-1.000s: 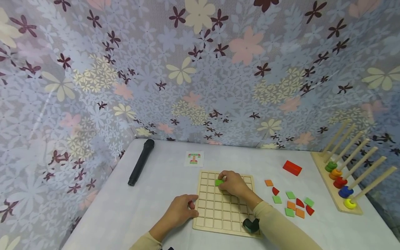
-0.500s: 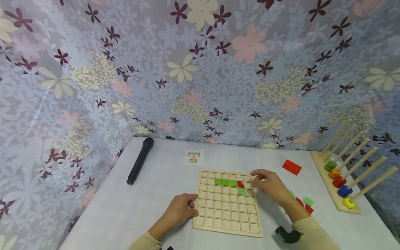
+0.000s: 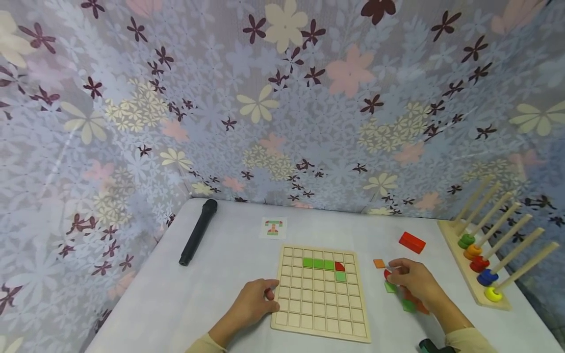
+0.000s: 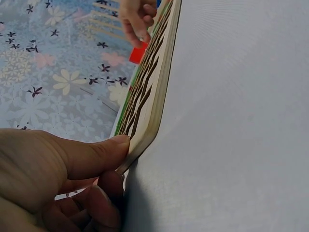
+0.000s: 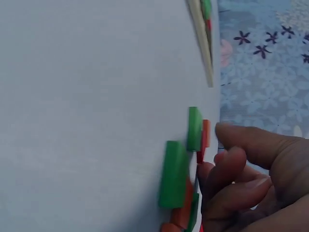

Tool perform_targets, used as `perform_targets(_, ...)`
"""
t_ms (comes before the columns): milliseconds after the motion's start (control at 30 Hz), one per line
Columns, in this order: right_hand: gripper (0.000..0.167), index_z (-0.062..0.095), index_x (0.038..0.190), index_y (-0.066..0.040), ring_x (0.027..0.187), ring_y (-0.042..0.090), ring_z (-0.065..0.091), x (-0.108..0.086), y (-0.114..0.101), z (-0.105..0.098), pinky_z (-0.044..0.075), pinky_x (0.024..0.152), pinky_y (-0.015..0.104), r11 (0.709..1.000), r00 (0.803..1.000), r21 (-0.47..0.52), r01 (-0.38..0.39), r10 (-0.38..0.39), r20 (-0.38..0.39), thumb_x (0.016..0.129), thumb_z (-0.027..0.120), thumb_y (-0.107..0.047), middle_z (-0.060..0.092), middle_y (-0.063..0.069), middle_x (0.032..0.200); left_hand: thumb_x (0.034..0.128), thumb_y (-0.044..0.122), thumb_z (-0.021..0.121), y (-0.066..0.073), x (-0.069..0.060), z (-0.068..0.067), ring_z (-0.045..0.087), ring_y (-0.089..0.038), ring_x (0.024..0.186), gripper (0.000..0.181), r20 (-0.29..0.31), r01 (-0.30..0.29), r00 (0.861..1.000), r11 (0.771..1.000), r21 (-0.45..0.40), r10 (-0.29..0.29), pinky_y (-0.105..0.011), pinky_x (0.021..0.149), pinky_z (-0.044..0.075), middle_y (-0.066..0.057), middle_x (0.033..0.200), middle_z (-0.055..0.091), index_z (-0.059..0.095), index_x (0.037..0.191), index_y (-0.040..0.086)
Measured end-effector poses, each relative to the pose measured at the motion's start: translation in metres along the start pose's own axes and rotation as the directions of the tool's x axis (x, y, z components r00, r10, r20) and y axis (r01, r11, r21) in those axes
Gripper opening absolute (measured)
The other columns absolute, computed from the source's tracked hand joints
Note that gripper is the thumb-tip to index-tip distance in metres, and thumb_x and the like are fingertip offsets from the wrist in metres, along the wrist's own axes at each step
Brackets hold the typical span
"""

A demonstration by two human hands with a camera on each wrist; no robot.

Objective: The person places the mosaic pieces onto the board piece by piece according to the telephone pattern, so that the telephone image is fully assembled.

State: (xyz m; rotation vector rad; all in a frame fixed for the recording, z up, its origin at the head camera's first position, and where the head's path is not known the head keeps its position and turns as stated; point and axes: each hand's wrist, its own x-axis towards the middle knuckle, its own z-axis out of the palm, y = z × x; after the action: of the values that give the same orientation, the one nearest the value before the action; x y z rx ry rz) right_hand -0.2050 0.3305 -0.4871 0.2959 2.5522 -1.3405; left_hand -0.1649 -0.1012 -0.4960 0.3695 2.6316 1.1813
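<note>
My left hand (image 3: 253,301) is at the left edge of a wooden grid board (image 3: 304,309); in the left wrist view its thumb and finger touch the rim near a corner, and its other fingers are curled. On the board lie three green square tiles (image 3: 318,263) in a row, a red quarter-circle tile (image 3: 339,266) and a lighter green square tile (image 3: 341,276) below it. My right hand (image 3: 417,282) hovers over loose tiles right of the board, thumb by a red quarter-circle tile (image 3: 386,274). Its fingers are spread apart in the right wrist view and partly hide the other tiles.
Behind the board lies a pattern card (image 3: 274,228). A black microphone-shaped object (image 3: 198,233) is at the left. A red block (image 3: 412,242) and a wooden peg stand (image 3: 474,274) with coloured rings are at the right. An orange tile (image 3: 379,264) lies near my right hand.
My right hand has left the green tile on the board and moved right, to the loose tiles. My left hand has stayed at the board's edge.
</note>
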Motion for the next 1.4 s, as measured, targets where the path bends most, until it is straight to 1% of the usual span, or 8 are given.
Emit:
perform_targets(233,0.042,0.061,0.125,0.003,0.074,0.022,0.057,0.0,-0.001,0.003,0.05,0.061,0.035,0.981,0.999,-0.189,0.039,-0.045,-0.026,0.088,0.072,-0.014,0.063,0.011,0.097,0.0767,0.01,0.083,-0.002,0.001,0.002,0.047,-0.009,0.07,0.059,-0.008,-0.01,1.0,1.0,0.025,0.01,-0.028,0.069,0.04,0.006,0.08,0.056,0.065,0.131,-0.004)
perform_targets(400,0.04,0.063,0.118,0.002,0.082,0.024,0.057,0.001,-0.004,0.005,0.05,0.065,0.034,0.971,1.0,-0.237,-0.004,-0.003,-0.03,0.09,0.073,-0.024,0.065,0.014,0.099,0.0765,0.009,0.082,-0.001,0.0,0.002,0.047,-0.009,0.07,0.059,-0.004,-0.008,1.0,1.0,0.023,0.008,-0.028,0.069,0.04,0.005,0.08,0.056,0.065,0.131,-0.004)
perform_targets(567,0.027,0.064,0.101,-0.002,0.08,0.023,0.054,0.002,-0.004,0.007,0.044,0.063,0.034,0.964,0.997,-0.262,0.041,-0.055,-0.048,0.09,0.074,-0.025,0.064,0.008,0.09,0.076,0.009,0.082,0.0,0.001,0.002,0.047,-0.009,0.069,0.059,-0.004,-0.002,1.0,1.0,0.02,0.002,-0.027,0.067,0.04,0.005,0.079,0.056,0.065,0.131,-0.004)
perform_targets(700,0.023,0.061,0.098,-0.003,0.079,0.023,0.053,0.002,-0.005,0.01,0.043,0.062,0.034,0.966,0.997,-0.254,0.042,-0.057,-0.051,0.091,0.073,-0.022,0.06,0.007,0.089,0.0762,0.009,0.082,-0.001,0.001,0.002,0.047,-0.009,0.07,0.059,-0.003,-0.004,1.0,1.0,0.025,0.005,-0.028,0.068,0.04,0.005,0.079,0.056,0.065,0.131,-0.004)
perform_targets(900,0.033,0.055,0.119,-0.002,0.081,0.024,0.053,0.004,-0.006,0.013,0.045,0.063,0.034,0.984,0.999,-0.178,0.0,-0.006,-0.037,0.095,0.066,-0.021,0.057,0.012,0.095,0.0765,0.009,0.083,-0.003,0.001,0.002,0.047,-0.009,0.07,0.059,-0.002,-0.01,1.0,1.0,0.013,0.01,-0.028,0.068,0.04,0.005,0.08,0.056,0.065,0.131,-0.004)
perform_targets(1000,0.037,0.053,0.131,-0.002,0.08,0.024,0.052,0.005,-0.007,0.013,0.045,0.062,0.033,0.994,0.999,-0.112,0.011,-0.015,-0.036,0.099,0.06,-0.02,0.056,0.012,0.094,0.0766,0.01,0.083,-0.002,0.001,0.002,0.047,-0.009,0.07,0.059,-0.003,-0.015,1.0,1.0,0.007,0.015,-0.027,0.068,0.04,0.005,0.08,0.056,0.065,0.131,-0.004)
perform_targets(1133,0.041,0.053,0.134,0.002,0.079,0.023,0.055,0.005,-0.013,0.011,0.047,0.062,0.031,0.999,0.998,0.017,0.048,-0.048,-0.027,0.101,0.061,-0.022,0.059,0.011,0.091,0.0764,0.01,0.083,-0.002,0.001,0.002,0.047,-0.008,0.07,0.059,-0.004,-0.023,1.0,1.0,0.01,0.023,-0.027,0.068,0.04,0.005,0.08,0.057,0.065,0.131,-0.004)
perform_targets(1400,0.058,0.046,0.141,0.004,0.087,0.017,0.072,0.013,-0.02,0.009,0.056,0.068,0.031,0.954,0.993,0.275,0.119,-0.116,-0.026,0.097,0.07,-0.024,0.075,0.008,0.102,0.0773,0.012,0.082,-0.005,0.0,0.002,0.048,-0.007,0.072,0.059,-0.004,-0.045,0.999,0.999,0.028,0.045,-0.029,0.073,0.041,0.008,0.08,0.056,0.065,0.131,-0.003)
